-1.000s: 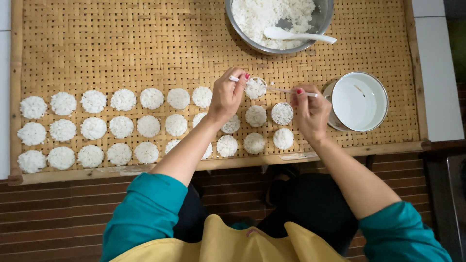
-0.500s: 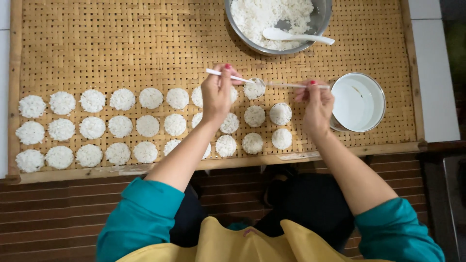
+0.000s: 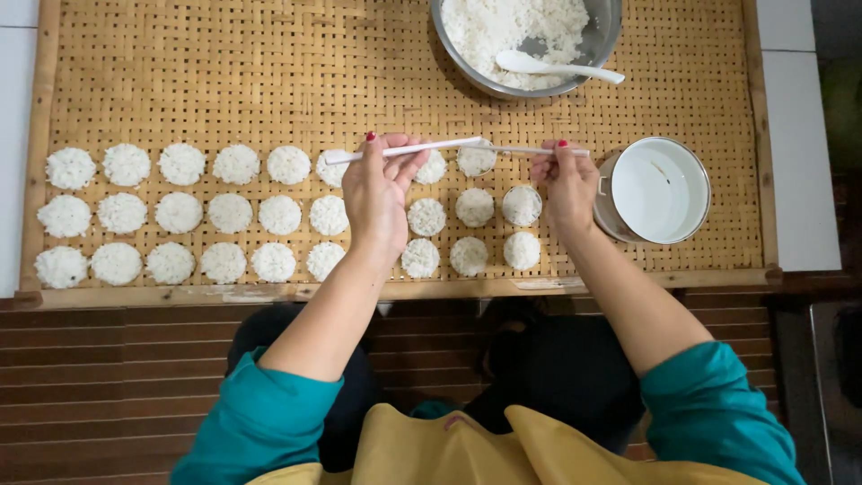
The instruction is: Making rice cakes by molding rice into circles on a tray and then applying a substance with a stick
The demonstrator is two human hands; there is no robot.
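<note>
Head view, straight down, near.

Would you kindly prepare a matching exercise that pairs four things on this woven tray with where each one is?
Things:
1. metal bowl of rice
2. white pot
3. rice discs
4. white stick

Places:
A. held in the left hand
B. in three rows on the woven tray
C. at the tray's far edge, with a white spoon in it
D. just beside the right hand, near the tray's right edge

Pairs: 1-C, 2-D, 3-B, 4-A
</note>
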